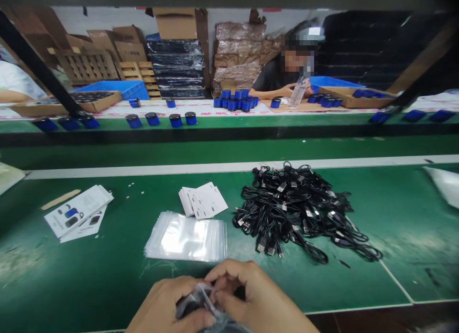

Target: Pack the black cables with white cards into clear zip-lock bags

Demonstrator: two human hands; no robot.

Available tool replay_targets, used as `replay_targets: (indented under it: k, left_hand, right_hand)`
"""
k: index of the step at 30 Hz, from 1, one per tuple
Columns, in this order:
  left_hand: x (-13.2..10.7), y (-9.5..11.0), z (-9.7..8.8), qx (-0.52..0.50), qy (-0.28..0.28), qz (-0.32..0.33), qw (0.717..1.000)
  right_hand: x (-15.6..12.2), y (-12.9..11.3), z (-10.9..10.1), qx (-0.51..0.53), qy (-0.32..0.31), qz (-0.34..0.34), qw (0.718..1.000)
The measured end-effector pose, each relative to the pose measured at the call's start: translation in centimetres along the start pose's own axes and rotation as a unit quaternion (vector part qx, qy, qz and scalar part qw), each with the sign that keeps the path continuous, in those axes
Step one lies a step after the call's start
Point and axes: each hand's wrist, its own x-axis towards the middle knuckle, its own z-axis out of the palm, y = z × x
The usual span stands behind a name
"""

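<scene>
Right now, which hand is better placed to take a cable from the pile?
Probably the right hand: the cable pile lies ahead on its side, while the left hand is farther away. Both hold a plastic bag, though.

At 12 o'clock (read from the centre of the view), a cluster of blue units [232, 104] is standing on the far bench [206, 112], and brown wrapped bundles [238, 51] are rising behind it. At 11 o'clock, a film-wrapped dark stack [175, 68] is supporting a cardboard box [175, 25]. At 10 o'clock, a wooden pallet [84, 65] is standing behind a blue bin [132, 90]. Between 1 and 2 o'clock, a co-worker [270, 80] is bending over the bench; at 2 o'clock, a clear bottle [299, 91] is tilting near that person's hands.
</scene>
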Motion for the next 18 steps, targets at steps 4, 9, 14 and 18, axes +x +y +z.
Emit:
replay_targets:
  k: [4, 9, 14, 18]
  left_hand:
    - [0.1, -0.8, 0.8, -0.125, 0.030, -0.027, 0.991]
    - [0.0, -1.5, 1.2, -0.246, 0.025, -0.044, 0.968]
    - [0.0, -1.4, 1.4, -0.267, 0.073, -0.046, 0.960]
    - [-0.2, -1.4, 1.3, -0.268, 0.108, -0.067, 0.955]
  right_hand:
    - [-0.8, -0.3, -1.5, -0.032, 0.032, -0.045, 0.998]
    - [-1.0, -0.5, -1.9, -0.111, -0.019, -0.080, 0.990]
    - [-0.4, 0.3, -1.3, -0.087, 0.025, -0.024, 0.996]
    - [-0.1, 0.9, -0.7, 0.007, 0.070, 0.014, 0.997]
